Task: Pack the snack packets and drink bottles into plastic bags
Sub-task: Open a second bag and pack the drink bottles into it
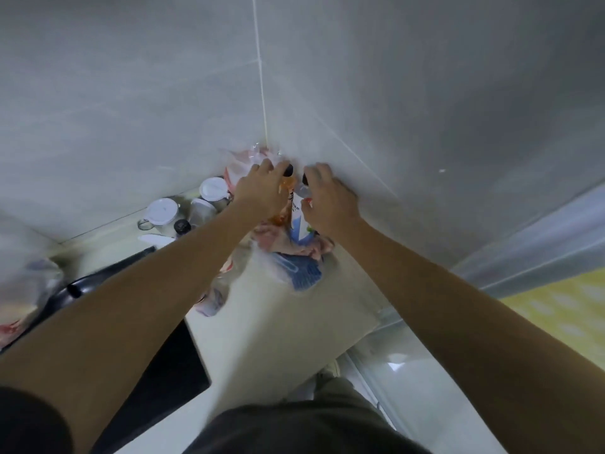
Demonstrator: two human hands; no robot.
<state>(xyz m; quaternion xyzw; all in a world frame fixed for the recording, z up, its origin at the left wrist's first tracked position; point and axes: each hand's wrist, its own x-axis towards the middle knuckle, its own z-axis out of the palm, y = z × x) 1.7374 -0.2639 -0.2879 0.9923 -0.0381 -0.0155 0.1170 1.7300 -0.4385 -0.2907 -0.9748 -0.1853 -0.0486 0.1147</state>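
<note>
Both arms reach to the counter's far corner. My left hand point(262, 188) grips an orange-labelled bottle point(284, 188) near its dark cap. My right hand point(327, 198) grips a blue-and-white bottle point(299, 221), also dark-capped. Both bottles stand side by side over a crumpled pinkish plastic bag point(278, 240). A blue snack packet point(302, 273) in clear plastic lies just in front. Another filled clear bag point(242, 163) leans in the corner behind my left hand. The bottles' lower parts are partly hidden.
White-lidded jars point(162, 211) and a dark-capped small bottle point(182, 227) stand at the left by the wall. A black stovetop point(157, 365) lies on the left of the pale counter point(278, 322). A bagged bundle point(29, 290) sits at far left, and a small wrapped packet point(211, 303) lies mid-counter.
</note>
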